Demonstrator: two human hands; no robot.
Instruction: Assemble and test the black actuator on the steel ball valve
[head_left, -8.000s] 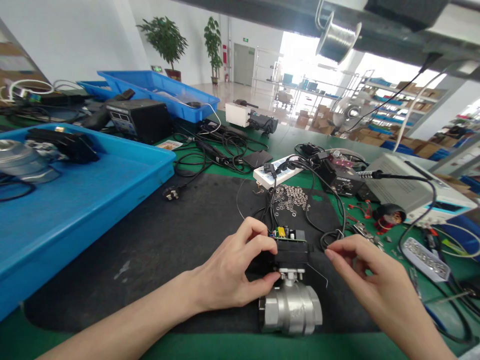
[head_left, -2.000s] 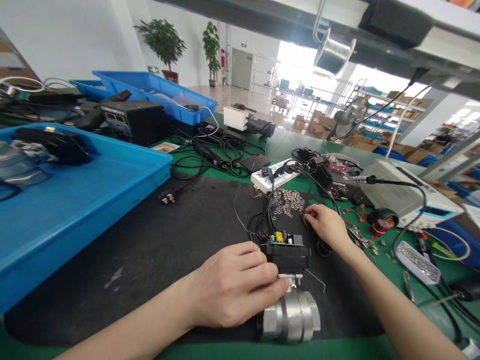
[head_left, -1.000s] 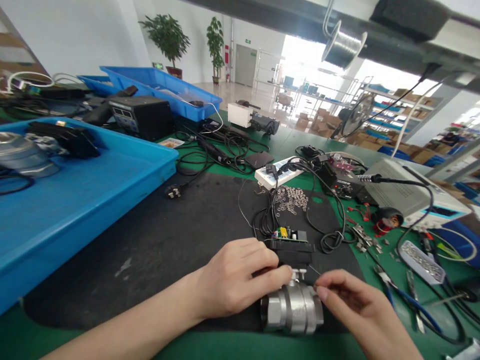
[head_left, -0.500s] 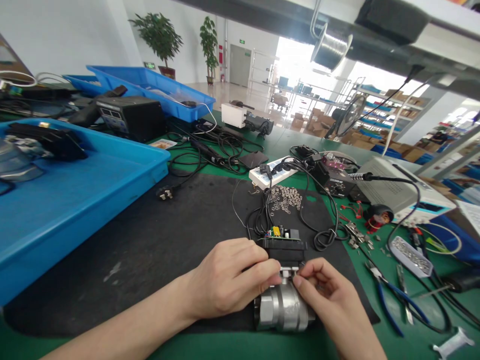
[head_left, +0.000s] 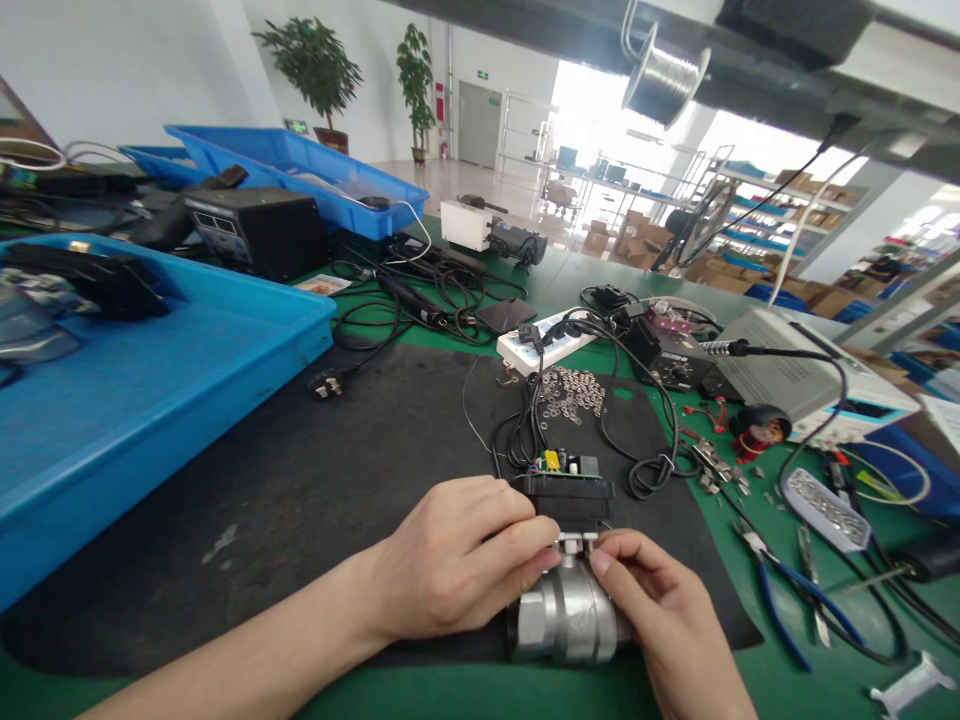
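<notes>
A silver metal ball valve point(head_left: 574, 610) lies on the black mat in front of me, with a black actuator housing point(head_left: 570, 500) above it. A bare circuit board point(head_left: 562, 468) with a yellow part sits on top of that housing. My left hand point(head_left: 469, 560) is closed at the left end of the valve's top flange point(head_left: 576, 541); its fingertips hide what they pinch. At the flange's right end, thumb and fingers of my right hand point(head_left: 656, 590) are pressed together. Anything small between them is hidden.
Small metal nuts and washers point(head_left: 574, 392) lie behind the actuator, near a white power strip point(head_left: 547, 345). Blue-handled pliers point(head_left: 772, 590), tweezers point(head_left: 811, 585) and a small tray of metal parts point(head_left: 829, 510) are at right. A large blue tray point(head_left: 247, 350) stands at left.
My right hand has shifted slightly and its fingertips sit a little further right and lower beside the flange. My left hand stays in nearly the same place. The view has tilted slightly.
</notes>
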